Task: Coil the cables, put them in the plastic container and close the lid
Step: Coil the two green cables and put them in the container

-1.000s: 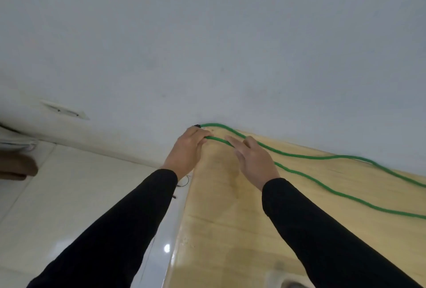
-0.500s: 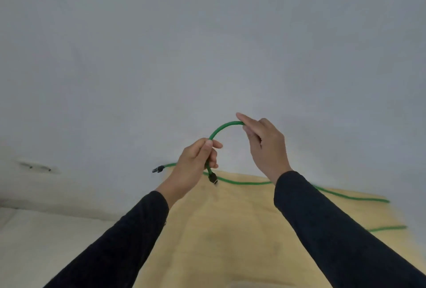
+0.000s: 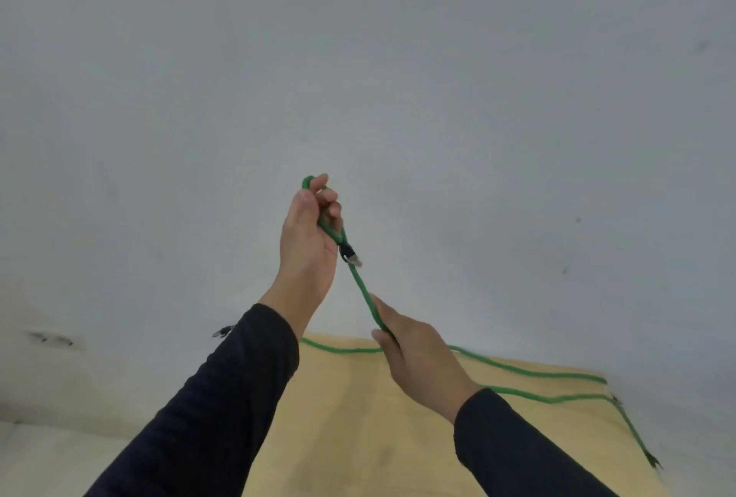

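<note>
My left hand (image 3: 310, 235) is raised in front of the wall and grips one end of a green cable (image 3: 363, 291), folded into a small loop above my fist. The black connector (image 3: 350, 253) hangs just below that hand. My right hand (image 3: 418, 357) is lower and pinches the same cable between thumb and fingers. From there the cable runs right in two strands (image 3: 537, 385) across the wooden table (image 3: 338, 417). A second connector (image 3: 222, 332) shows beside my left sleeve. The plastic container is out of view.
A plain grey wall fills the upper part of the view. The table's far right corner (image 3: 613, 397) has the cable dropping over it. Pale floor shows at the lower left.
My left hand has lifted higher with the cable end. My right hand has slid down along the cable toward the table, pulling the arc into a straight stretch.
</note>
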`<action>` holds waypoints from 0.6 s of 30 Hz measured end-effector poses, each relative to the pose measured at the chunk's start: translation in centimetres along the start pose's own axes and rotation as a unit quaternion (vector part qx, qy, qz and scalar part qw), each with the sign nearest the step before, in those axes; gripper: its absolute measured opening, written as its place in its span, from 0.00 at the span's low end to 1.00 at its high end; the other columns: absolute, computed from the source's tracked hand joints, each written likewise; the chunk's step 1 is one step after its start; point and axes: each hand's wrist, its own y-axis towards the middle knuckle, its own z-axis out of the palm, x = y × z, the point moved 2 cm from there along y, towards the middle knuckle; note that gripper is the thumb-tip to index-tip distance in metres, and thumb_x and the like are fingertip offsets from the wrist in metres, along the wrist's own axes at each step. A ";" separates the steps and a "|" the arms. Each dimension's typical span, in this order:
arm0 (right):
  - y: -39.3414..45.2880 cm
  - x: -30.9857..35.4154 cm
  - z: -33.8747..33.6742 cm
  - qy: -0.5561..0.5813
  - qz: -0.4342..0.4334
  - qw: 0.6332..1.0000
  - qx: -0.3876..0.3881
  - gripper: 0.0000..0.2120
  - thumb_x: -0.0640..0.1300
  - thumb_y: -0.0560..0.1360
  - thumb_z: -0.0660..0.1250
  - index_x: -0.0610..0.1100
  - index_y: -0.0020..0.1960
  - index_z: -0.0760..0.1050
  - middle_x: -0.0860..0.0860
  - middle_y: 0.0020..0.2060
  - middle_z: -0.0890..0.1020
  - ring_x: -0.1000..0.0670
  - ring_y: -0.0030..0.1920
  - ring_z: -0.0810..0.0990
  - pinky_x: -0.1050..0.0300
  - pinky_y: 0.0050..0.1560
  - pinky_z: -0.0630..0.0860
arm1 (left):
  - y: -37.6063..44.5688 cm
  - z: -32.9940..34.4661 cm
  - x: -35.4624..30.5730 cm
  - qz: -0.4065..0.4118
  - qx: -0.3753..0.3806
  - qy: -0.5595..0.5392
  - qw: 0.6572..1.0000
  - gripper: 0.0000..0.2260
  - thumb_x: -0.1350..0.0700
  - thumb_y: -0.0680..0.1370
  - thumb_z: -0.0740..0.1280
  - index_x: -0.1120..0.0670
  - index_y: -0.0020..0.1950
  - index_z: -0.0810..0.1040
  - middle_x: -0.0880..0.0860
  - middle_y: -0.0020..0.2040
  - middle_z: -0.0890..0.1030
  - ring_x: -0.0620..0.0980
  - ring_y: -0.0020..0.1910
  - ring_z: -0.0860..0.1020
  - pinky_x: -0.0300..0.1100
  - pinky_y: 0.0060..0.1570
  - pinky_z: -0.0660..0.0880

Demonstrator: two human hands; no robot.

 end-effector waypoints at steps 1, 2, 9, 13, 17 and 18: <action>-0.3 0.7 -1.0 -0.020 -0.024 0.999 0.005 0.20 0.47 0.80 0.53 0.53 0.71 0.59 0.52 0.41 0.77 0.50 0.41 0.74 0.55 0.44 0.72 | -0.7 0.3 0.6 0.012 0.003 0.065 0.998 0.13 0.55 0.83 0.51 0.53 0.53 0.75 0.45 0.35 0.77 0.42 0.33 0.73 0.34 0.41 0.71; -0.4 1.5 -2.3 -0.040 -0.047 0.998 0.005 0.18 0.46 0.80 0.53 0.52 0.70 0.62 0.51 0.42 0.78 0.49 0.42 0.75 0.53 0.45 0.73 | -1.5 0.6 1.2 0.022 0.017 0.134 0.991 0.12 0.55 0.83 0.51 0.52 0.54 0.75 0.45 0.36 0.79 0.42 0.34 0.74 0.35 0.42 0.72; 1.0 4.0 -14.5 0.011 -0.078 0.993 -0.085 0.06 0.49 0.71 0.71 0.49 0.46 0.80 0.53 0.35 0.81 0.58 0.33 0.75 0.66 0.37 0.71 | -7.2 3.2 3.1 -0.029 0.229 0.353 0.907 0.14 0.53 0.82 0.52 0.55 0.55 0.76 0.50 0.33 0.79 0.47 0.31 0.74 0.35 0.35 0.70; 2.0 3.5 -18.0 0.130 -0.047 0.989 -0.060 0.05 0.46 0.66 0.75 0.48 0.40 0.81 0.55 0.31 0.80 0.58 0.34 0.76 0.66 0.39 0.74 | -7.8 5.2 2.5 -0.075 0.281 0.265 0.919 0.16 0.51 0.82 0.51 0.54 0.53 0.77 0.46 0.26 0.69 0.44 0.25 0.63 0.34 0.29 0.64; 3.5 2.0 -17.4 0.288 -0.038 0.942 -0.166 0.08 0.44 0.76 0.64 0.48 0.43 0.81 0.57 0.24 0.75 0.56 0.27 0.69 0.66 0.30 0.67 | -6.0 7.1 0.0 -0.150 0.260 0.036 0.953 0.16 0.51 0.80 0.53 0.55 0.51 0.79 0.43 0.24 0.63 0.40 0.22 0.60 0.31 0.25 0.59; 3.9 1.7 -16.4 0.293 -0.021 0.937 -0.189 0.10 0.44 0.78 0.61 0.50 0.45 0.81 0.57 0.24 0.74 0.55 0.27 0.67 0.63 0.29 0.65 | -5.4 7.6 -0.6 -0.153 0.249 -0.022 0.956 0.16 0.51 0.80 0.53 0.56 0.51 0.78 0.44 0.24 0.63 0.40 0.21 0.60 0.31 0.25 0.60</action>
